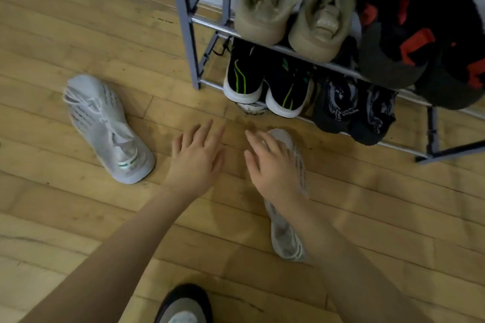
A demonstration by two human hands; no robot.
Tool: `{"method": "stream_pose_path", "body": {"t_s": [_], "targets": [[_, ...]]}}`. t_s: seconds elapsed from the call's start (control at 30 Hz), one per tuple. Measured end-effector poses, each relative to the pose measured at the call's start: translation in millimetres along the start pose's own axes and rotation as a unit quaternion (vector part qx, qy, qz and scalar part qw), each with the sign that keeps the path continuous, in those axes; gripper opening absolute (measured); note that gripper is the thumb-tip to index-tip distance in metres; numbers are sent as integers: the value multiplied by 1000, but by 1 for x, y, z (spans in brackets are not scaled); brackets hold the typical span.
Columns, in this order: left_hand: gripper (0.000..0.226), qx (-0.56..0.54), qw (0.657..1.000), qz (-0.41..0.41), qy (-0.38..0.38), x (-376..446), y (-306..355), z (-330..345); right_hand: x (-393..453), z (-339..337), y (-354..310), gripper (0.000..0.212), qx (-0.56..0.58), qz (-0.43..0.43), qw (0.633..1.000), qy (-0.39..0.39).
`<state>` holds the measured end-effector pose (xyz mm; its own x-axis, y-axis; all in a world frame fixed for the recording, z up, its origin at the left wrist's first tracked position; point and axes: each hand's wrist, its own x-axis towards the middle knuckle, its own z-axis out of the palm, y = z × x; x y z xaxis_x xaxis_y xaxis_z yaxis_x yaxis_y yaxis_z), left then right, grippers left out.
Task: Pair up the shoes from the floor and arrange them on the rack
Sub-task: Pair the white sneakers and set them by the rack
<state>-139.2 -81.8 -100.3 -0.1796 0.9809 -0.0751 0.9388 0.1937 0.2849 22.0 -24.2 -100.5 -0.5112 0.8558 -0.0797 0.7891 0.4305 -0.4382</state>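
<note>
While both hands hover over the floor, two white sneakers lie apart.
L hand [195, 158] fingers spread, holding nothing — R hand [273, 165] likewise, above near sneaker [286, 233]; other sneaker [110, 126] far left, rack [183, 21] behind.

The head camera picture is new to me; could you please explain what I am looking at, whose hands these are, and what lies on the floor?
There is one picture, taken by a camera worn on a person's head, looking down at their bare arms. No machine is involved. The left hand is spread open above the wooden floor and holds nothing. The right hand reaches over a white sneaker near the rack; whether it touches is unclear. Its partner, the other white sneaker, lies apart to the left. The metal shoe rack already holds tan boots, black sneakers with green stripes and other dark shoes.
</note>
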Motion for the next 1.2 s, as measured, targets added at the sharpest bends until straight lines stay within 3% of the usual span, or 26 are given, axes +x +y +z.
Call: {"method": "stream_pose_path", "body": {"t_s": [0.3, 0.47, 0.67, 0.97, 1.2], "targets": [[54, -34, 973, -209, 96, -38, -107, -25, 52, 50, -98, 43, 31, -108, 988, -104], [58, -55, 952, -300, 27, -55, -141, -22, 67, 76, -143, 45, 91, -145, 977, -131], [53, -135, 952, -273, -22, -67, -164, -7, 59, 106, -163, 53, 135, -154, 968, -146], [48, -195, 953, -206, 103, -72, -142, -11, 27, 108, -150, 51, 172, -166, 969, -58], [51, -229, 962, -111, 101, -73, -104, 0, -5, 73, -113, 46, 165, -113, 980, -11]]}}
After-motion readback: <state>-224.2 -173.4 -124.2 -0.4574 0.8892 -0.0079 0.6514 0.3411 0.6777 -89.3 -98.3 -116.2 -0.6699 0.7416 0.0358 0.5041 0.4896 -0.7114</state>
